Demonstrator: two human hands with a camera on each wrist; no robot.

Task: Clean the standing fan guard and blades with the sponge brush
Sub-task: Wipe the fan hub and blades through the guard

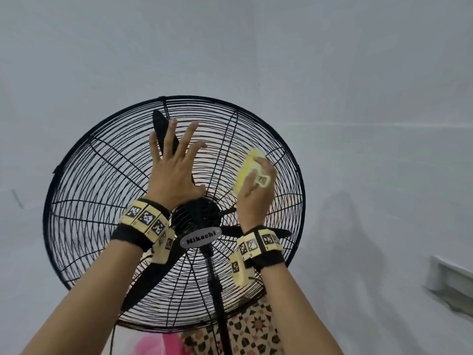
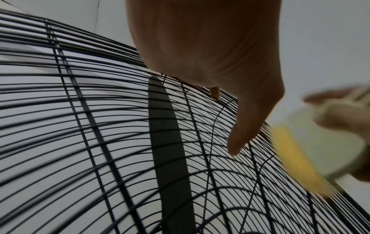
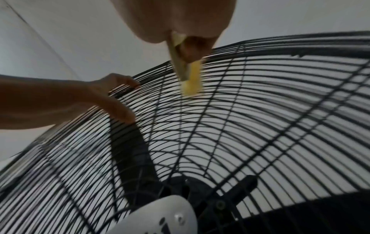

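Left hand [image 1: 174, 172] nearest, above the hub badge [image 1: 200, 239]: fingers spread flat on the guard [image 1: 102, 175], bracing. Right hand [image 1: 256, 193], upper right of the badge, fingers curled round the sponge brush [image 1: 247, 172], yellow face on the wires. Risk: hard scrubbing could tip the fan or snag sponge on the wires.

The wire fan guard [image 1: 102, 175] bars the hands from the blades [image 1: 163, 129]; open air lies before it.
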